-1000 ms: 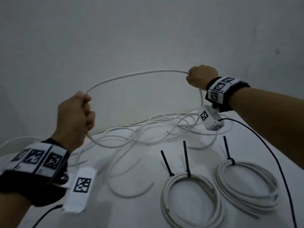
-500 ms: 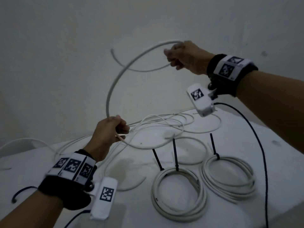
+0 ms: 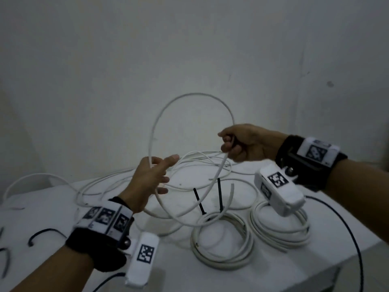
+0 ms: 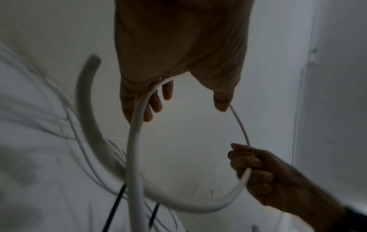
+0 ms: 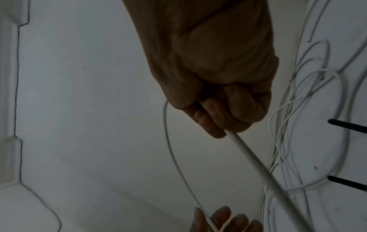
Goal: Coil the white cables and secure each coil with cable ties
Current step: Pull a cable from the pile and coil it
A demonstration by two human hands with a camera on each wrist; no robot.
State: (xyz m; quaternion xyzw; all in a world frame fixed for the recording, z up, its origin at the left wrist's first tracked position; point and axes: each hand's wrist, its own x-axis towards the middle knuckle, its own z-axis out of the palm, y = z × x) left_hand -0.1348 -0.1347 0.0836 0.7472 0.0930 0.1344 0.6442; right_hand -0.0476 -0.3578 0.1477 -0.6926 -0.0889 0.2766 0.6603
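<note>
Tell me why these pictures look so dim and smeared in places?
Head view: dull, even light, edges bowed by the wide lens, left hand slightly soft. Left wrist view: white cable near the lens smeared, palm in shadow. Right wrist view: right hand dark against the pale wall.

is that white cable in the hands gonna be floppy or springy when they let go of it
Probably springy: the white cable holds a smooth arch between the left hand and right hand without sagging. Released, it would likely uncoil. It looks light, since a loose left grip carries it.
</note>
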